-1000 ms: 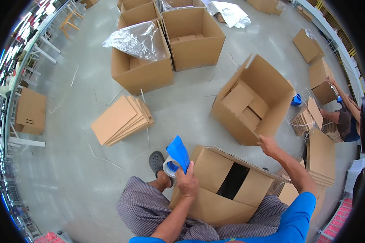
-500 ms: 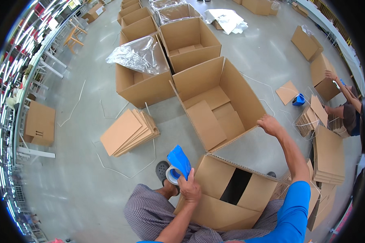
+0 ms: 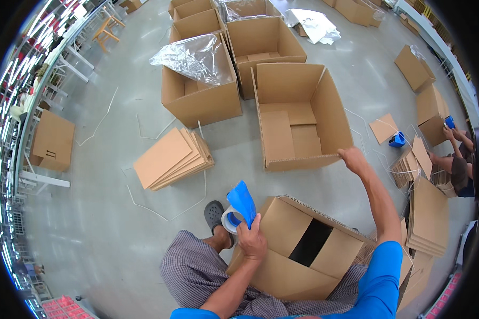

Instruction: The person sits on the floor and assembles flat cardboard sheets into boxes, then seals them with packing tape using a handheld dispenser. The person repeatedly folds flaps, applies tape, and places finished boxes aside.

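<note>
My left hand (image 3: 252, 240) is closed round a blue tape dispenser (image 3: 241, 201) with a roll of tape in it. It is held beside a cardboard box (image 3: 285, 226) on my lap, which has its folded flaps and a strip of black tape facing up. With my right arm stretched forward, my right hand (image 3: 353, 159) pinches the near right corner of an open-topped cardboard box (image 3: 332, 111). That box stands on the floor ahead, and flat cardboard pieces lie on its bottom.
Open boxes (image 3: 207, 103) stand in rows ahead, one with clear plastic. A stack of cardboard sheets (image 3: 165, 158) lies left, near loose white straps. Flattened cardboard (image 3: 430, 215) is piled right, beside a co-worker's hands (image 3: 452, 133). A bench (image 3: 48, 74) runs along the left.
The open box has swung round and shifted forward, away from the lap box, with my right hand still at its corner. The co-worker's hands have lowered, and a blue dispenser shows there.
</note>
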